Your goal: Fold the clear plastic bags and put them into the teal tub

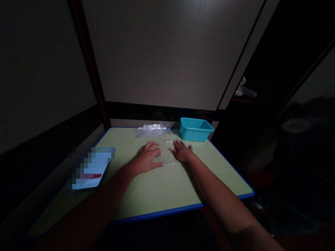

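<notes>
A clear plastic bag or sheet lies flat on the pale green table between my hands. My left hand rests at its left side with the fingers apart and slightly bent, the thumb touching its near edge. On its right side my right hand lies palm down, fingers spread. Behind them, more crumpled clear plastic sits near the table's back edge. Neither hand is closed around anything.
A turquoise plastic basket stands at the back right of the table. At the left lies a tablet-like object with a pixelated screen. Cabinet panels rise behind the table, and a white crumpled bag is on a dark shelf at the right.
</notes>
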The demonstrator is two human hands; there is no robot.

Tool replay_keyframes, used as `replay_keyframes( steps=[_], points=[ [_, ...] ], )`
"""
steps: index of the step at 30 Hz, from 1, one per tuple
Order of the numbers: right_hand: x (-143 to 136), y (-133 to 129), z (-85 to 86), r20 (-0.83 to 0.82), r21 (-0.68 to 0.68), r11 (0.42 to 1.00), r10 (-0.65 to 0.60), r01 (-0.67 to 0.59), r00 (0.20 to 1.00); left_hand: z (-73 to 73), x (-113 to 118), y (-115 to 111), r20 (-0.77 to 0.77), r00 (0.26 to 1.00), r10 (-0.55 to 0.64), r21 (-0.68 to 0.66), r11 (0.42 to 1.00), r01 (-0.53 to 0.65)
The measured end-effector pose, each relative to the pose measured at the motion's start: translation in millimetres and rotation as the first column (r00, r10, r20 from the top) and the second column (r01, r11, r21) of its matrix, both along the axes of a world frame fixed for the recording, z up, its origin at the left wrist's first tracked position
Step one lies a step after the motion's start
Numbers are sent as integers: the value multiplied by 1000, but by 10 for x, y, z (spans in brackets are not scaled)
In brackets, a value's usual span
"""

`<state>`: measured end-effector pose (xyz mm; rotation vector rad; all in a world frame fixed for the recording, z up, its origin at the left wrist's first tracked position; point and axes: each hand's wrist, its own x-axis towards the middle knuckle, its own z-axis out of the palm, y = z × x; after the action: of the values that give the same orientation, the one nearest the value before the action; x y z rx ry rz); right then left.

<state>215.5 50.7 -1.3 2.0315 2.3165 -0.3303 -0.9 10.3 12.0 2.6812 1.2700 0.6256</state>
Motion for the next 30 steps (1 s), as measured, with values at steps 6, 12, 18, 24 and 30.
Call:
replay_keyframes(
  steps=[6, 12, 18, 24, 30],
  points=[
    [14, 33, 1, -23, -11, 1000, -14, 14, 1000, 93, -31, -18, 126, 991, -55, 43, 998, 50],
    [-1, 23, 1, -60, 5, 1000, -19, 19, 998, -11, -20, -24, 30, 993, -114, 21, 993, 114],
    [28, 17, 93, -190, 104, 994, -2, 22, 982, -61, 33, -28, 38, 966, -254, -57, 965, 256],
    [104, -27, 185, -248, 159, 986, -4, 45, 969, -33, 42, -115, -75, 956, -283, -154, 951, 270],
    [39, -96, 158, -103, -56, 995, 73, -79, 992, -91, 102, -168, -194, 958, -214, -126, 973, 192]
  ],
)
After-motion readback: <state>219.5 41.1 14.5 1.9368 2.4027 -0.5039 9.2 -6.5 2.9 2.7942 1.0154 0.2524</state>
